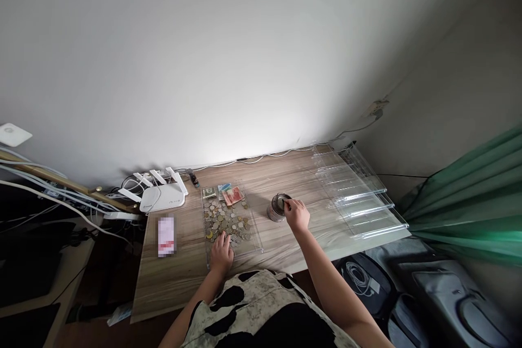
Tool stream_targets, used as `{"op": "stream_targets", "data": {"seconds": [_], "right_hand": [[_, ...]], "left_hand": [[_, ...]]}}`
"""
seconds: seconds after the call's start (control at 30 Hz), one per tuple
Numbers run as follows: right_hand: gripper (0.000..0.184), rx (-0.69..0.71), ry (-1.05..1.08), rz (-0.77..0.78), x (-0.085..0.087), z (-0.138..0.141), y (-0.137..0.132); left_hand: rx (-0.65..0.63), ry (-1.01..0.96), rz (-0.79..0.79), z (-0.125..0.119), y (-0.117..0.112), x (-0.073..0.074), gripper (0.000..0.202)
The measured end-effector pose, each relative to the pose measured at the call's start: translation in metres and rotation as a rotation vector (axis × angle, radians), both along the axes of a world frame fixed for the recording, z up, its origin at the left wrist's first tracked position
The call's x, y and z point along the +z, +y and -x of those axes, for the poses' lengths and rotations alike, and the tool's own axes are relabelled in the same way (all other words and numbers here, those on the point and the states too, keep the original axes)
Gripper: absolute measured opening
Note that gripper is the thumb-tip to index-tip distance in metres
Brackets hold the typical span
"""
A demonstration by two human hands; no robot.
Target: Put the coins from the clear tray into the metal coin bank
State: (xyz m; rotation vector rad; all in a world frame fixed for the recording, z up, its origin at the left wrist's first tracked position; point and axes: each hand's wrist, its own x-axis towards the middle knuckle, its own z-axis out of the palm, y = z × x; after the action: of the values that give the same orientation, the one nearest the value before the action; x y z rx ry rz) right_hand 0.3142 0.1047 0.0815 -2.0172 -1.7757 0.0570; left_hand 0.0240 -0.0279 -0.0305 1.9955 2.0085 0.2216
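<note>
- Head view, looking down at a wood-grain table [281, 250] against a pale wall, with a person's two bare hands at work over it
- The right hand [297, 215] is at the mouth of a small round can [275, 213], which stands upright right of the coins; thumb and fingers are bunched close together, the tips at or just inside the rim, and I cannot tell whether they pinch a coin, grip the rim or hold nothing
- The left hand [221, 253] lies palm down at the near edge of a see-through tray [255, 242], fingers slightly bent and reaching forward, tips down among the coins; whether a coin is caught between them cannot be told
- The coins [222, 218], many of them, silvery and some yellowish, are scattered across the tray, left of the can
- At the tray's far end lie banknotes: a reddish one [232, 196], a bluish one beside it, and a greenish one [209, 192] at the far left corner
- To the left, a white router [163, 197] sits near the wall, with a pixelated pinkish rectangle [166, 236] nearer the person
- To the right, several see-through trays overlap on the table, near a green curtain [481, 196]
</note>
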Motion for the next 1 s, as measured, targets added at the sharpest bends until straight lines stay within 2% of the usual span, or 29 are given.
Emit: {"op": "stream_targets", "data": {"seconds": [0.27,0.5,0.63,0.73,0.8,0.87,0.93,1.0], "right_hand": [[0.023,0.012,0.0,0.076,0.006,0.0,0.002],[0.029,0.0,0.037,-0.003,-0.001,0.0,0.001],[0.029,-0.009,0.032,-0.108,0.002,0.002,-0.004],[0.028,0.124,0.017,-0.14,0.003,0.019,-0.014],[0.025,0.313,0.01,-0.007,-0.003,0.041,-0.024],[0.022,0.482,-0.026,0.203,-0.013,0.066,-0.034],[0.018,0.574,-0.097,0.39,-0.026,0.089,-0.045],[0.014,0.621,-0.177,0.502,-0.039,0.104,-0.052]], "left_hand": [[0.001,0.007,0.037,-0.001,0.001,0.004,0.051],[-0.004,0.008,0.057,-0.001,0.002,0.009,0.05],[-0.008,-0.001,0.055,-0.001,0.003,0.009,0.051],[-0.006,-0.003,0.057,0.0,0.002,0.007,0.052],[0.001,-0.003,0.067,0.0,0.003,0.006,0.052],[0.008,0.001,0.079,0.0,0.003,0.006,0.053],[0.007,0.004,0.082,0.0,0.003,0.007,0.053],[-0.001,0.0,0.08,0.0,0.004,0.008,0.053]]}}
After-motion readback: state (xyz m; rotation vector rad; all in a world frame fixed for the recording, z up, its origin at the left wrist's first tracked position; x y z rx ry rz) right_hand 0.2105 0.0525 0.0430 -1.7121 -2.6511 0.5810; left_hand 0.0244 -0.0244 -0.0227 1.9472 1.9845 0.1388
